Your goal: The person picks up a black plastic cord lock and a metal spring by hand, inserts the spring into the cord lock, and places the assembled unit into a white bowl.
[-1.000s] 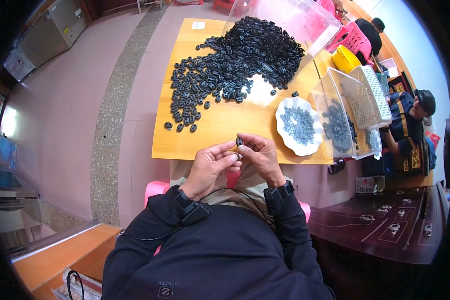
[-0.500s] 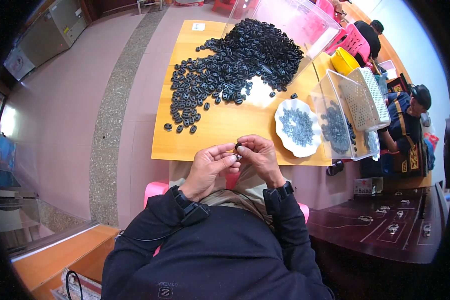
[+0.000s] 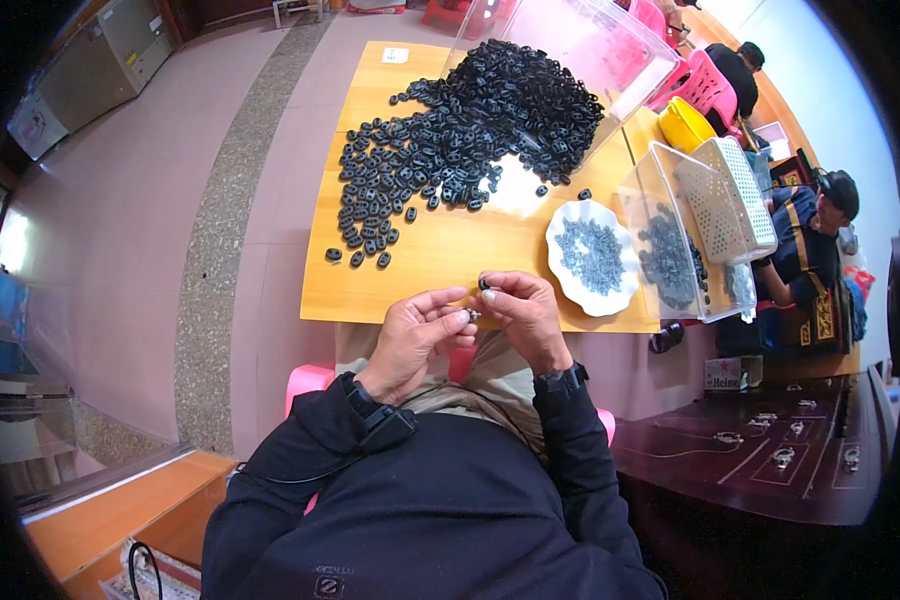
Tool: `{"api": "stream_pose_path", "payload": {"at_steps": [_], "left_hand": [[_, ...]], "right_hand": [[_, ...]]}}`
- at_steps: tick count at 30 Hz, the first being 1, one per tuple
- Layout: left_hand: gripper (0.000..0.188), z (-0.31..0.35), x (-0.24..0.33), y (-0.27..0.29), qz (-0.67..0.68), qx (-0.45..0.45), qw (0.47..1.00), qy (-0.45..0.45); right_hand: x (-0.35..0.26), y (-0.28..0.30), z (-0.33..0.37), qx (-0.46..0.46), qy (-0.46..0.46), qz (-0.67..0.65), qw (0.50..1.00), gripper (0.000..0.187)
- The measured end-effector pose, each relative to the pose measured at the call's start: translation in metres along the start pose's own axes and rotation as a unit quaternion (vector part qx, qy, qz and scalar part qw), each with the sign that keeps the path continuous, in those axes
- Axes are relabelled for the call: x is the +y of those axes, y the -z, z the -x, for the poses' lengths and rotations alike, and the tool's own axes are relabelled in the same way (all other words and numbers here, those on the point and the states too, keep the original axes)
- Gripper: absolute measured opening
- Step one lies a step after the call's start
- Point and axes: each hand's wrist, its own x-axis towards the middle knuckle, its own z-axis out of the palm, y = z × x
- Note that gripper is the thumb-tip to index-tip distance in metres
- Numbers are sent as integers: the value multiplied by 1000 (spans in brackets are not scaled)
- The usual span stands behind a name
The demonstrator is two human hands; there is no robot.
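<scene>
Just off the near edge of the table, my left hand (image 3: 417, 336) pinches a small shiny piece (image 3: 473, 314), too small to name, between thumb and forefinger. My right hand (image 3: 526, 316) is closed on a small black oval piece (image 3: 484, 284), held a little above the shiny one and apart from it. Many like black pieces, oval with two holes, lie in a large pile (image 3: 515, 110) that thins toward the table's left side. Right of my hands stands a white scalloped dish (image 3: 622, 298) with small clear pieces (image 3: 590, 255) in it.
A clear plastic bin (image 3: 722, 300) with small pieces stands right of the dish, beside a white perforated basket (image 3: 727, 195) and a yellow bowl (image 3: 684, 125). Another clear bin (image 3: 635, 70) lies behind the pile. A person (image 3: 805, 235) sits at the right.
My right hand has shifted slightly right and away from my left fingertips, carrying the black oval piece. My left hand keeps the shiny piece in nearly the same place.
</scene>
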Motion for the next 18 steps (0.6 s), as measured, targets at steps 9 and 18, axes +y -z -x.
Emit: {"api": "stream_pose_path", "payload": {"at_steps": [9, 18], "left_hand": [[34, -1, 1, -1, 1, 21, 1000, 4], [28, 0, 5, -1, 12, 35, 999, 2]], "right_hand": [[11, 9, -6, -15, 57, 51, 997, 21], [8, 4, -3, -26, 20, 31, 999, 26]]}}
